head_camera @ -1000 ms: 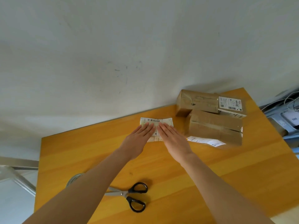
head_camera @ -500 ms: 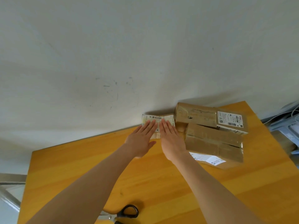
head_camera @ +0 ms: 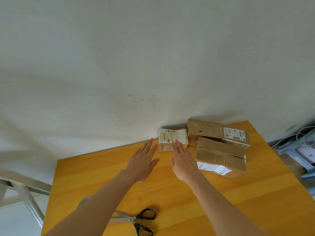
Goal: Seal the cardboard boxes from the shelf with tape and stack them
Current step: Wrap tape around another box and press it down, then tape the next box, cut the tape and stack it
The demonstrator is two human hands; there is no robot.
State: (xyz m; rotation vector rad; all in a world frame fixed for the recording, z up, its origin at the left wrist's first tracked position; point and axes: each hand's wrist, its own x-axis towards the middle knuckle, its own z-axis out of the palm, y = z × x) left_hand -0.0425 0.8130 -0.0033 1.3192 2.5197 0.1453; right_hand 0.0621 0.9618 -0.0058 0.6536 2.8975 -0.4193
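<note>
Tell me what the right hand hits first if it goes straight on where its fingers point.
The small labelled box. The right hand aims its straight fingers at the box's near face, and the fingertips overlap it in view. Whether they touch it is unclear.

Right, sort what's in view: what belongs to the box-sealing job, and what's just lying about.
Job: small labelled box; back box; front box; scissors; what looks like a tape roll, half hidden.
Lying about: white paper slip; grey gear with cables, right of the table; metal frame at left.
</note>
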